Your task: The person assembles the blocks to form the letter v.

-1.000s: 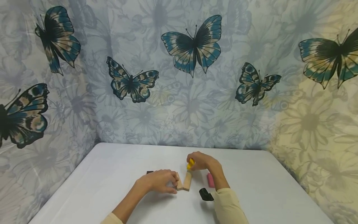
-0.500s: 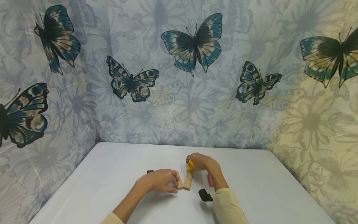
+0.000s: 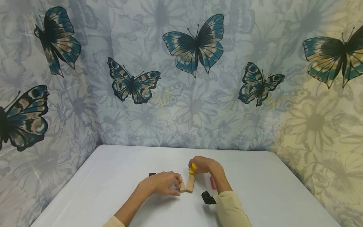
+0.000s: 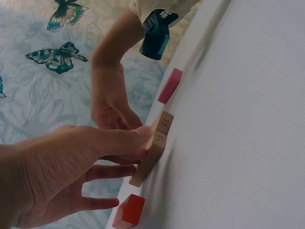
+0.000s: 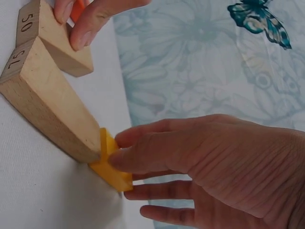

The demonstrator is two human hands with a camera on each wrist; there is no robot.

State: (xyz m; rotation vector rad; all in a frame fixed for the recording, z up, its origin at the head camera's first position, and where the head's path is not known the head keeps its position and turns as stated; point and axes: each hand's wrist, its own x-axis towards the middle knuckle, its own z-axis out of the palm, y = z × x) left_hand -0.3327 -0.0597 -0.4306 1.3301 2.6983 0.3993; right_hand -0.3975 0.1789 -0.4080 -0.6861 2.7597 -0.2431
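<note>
Two light wooden blocks lie side by side on the table, meeting at their near ends and spreading apart further away. One block [image 5: 66, 55] is marked 50, the other block [image 5: 55, 95] 75. My left hand [image 3: 164, 183] touches the 50 block with its fingertips, its fingers fairly straight. Thumb and fingers of my right hand [image 5: 224, 162] pinch a small yellow angular piece [image 5: 112, 169] with a raised ridge, right at the far end of the 75 block. An orange-red block [image 4: 129, 211] sits near my left little finger in the left wrist view; my hand hides it in the head view.
A pink block [image 3: 213, 183] lies right of the wooden blocks, partly behind my right forearm. At my right cuff is a black device [image 3: 208, 198]. Behind the white table [image 3: 119, 167] rises a cloth printed with butterflies and flowers.
My right hand has shifted slightly nearer with the yellow piece, which has turned a little against the 75 block's far end. My left hand has hardly moved.
</note>
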